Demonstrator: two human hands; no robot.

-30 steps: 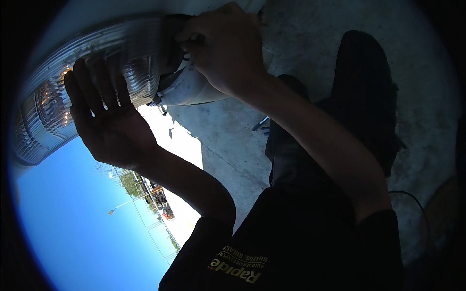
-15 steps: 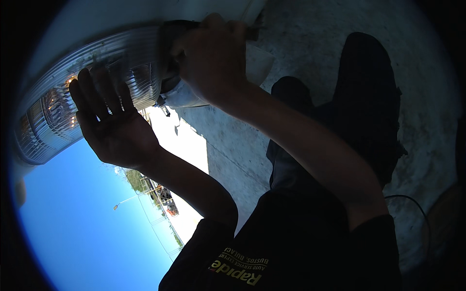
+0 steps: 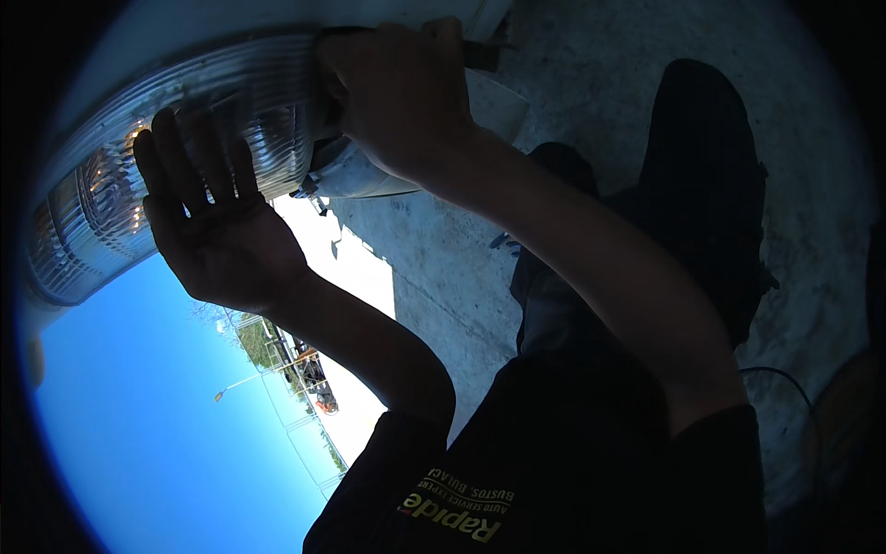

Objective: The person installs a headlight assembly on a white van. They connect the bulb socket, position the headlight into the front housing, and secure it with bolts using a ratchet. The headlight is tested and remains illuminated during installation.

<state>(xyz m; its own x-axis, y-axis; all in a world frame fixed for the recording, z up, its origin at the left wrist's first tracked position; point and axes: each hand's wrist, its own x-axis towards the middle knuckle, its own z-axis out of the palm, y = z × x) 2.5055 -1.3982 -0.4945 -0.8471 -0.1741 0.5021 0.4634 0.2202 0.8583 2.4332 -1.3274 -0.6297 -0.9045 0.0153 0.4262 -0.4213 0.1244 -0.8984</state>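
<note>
A vehicle headlight with a ribbed clear lens fills the upper left. My left hand is open, palm showing and fingers apart, with its fingertips over the lens; whether they press on it I cannot tell. At the headlight's inner end, my right hand is closed in a grip. A dark bar-like piece sticks out to the right of that fist. What the fingers hold is hidden by the hand and deep shadow.
Pale bodywork lies right of my right hand. Below are the concrete floor and my dark shoe. A dark cable curves along the floor at the right. Bright sky and a fence show at lower left.
My right hand has turned slightly at the headlight's end, and more of the dark piece shows beside it. My left hand has risen a little over the lens, still open.
</note>
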